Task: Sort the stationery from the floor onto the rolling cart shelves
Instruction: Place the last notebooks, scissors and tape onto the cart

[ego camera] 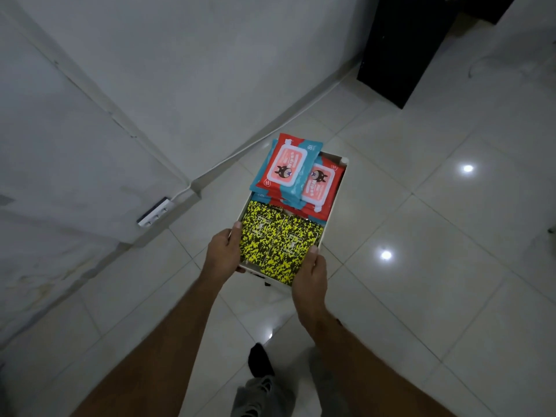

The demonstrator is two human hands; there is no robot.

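Observation:
A white rolling cart stands on the tiled floor, seen from above. Its top shelf holds red-and-blue wipe packs stacked at the far end and yellow-and-black patterned packs at the near end. My left hand grips the left side of the near end, thumb on the rim beside the yellow packs. My right hand grips the near right corner, thumb pressing on the yellow packs. The lower shelves are hidden under the top one.
A white wall runs along the left, with a power strip and its cable at the skirting. A black cabinet stands at the back right. My foot in a black sock is on the glossy tiles below the cart.

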